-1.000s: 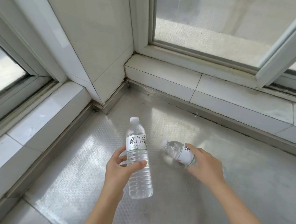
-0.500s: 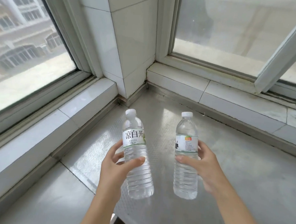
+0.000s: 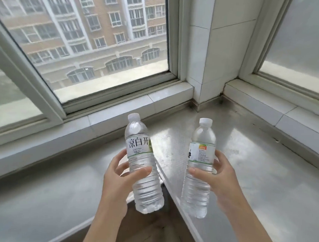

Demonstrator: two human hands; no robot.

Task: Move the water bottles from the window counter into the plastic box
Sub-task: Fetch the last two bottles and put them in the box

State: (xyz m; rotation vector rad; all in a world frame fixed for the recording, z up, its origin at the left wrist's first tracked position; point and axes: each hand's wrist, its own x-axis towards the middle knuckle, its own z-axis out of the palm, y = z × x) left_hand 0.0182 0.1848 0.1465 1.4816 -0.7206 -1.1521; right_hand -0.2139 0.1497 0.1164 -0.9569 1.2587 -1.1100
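**Q:** What changed over the last second?

**Me:** A second ago my right hand was only just closing on the second bottle, which lay on its side on the desk. Half a second ago it was already upright in that hand. Now both bottles are off the desk and held upright in front of me. My view has also swung left: the corner pillar now sits to the right of centre, and the left window, with a building outside, fills the upper left.

**Q:** State of the fingers?

**Me:** Left hand is closed around the left bottle at mid-body, thumb across the front just below the label. Right hand is closed around the right bottle the same way, thumb in front, fingers wrapped behind. Neither bottle touches the other or the desk.

**Q:** Where are the bottles relative to the desk?

**Me:** Lifted clear, above the desk's inner corner edge; darker floor shows below them.

**Q:** And the plastic box?

**Me:** Not in view. Cannot say where it is.

**Q:** Meaning for the task?

**Me:** My judgement: pickup of these two is done and the carry is under way. No other bottles are visible on the stretch of desk I can see. Risk: the bottles are smooth, and I will be turning with one in each hand.
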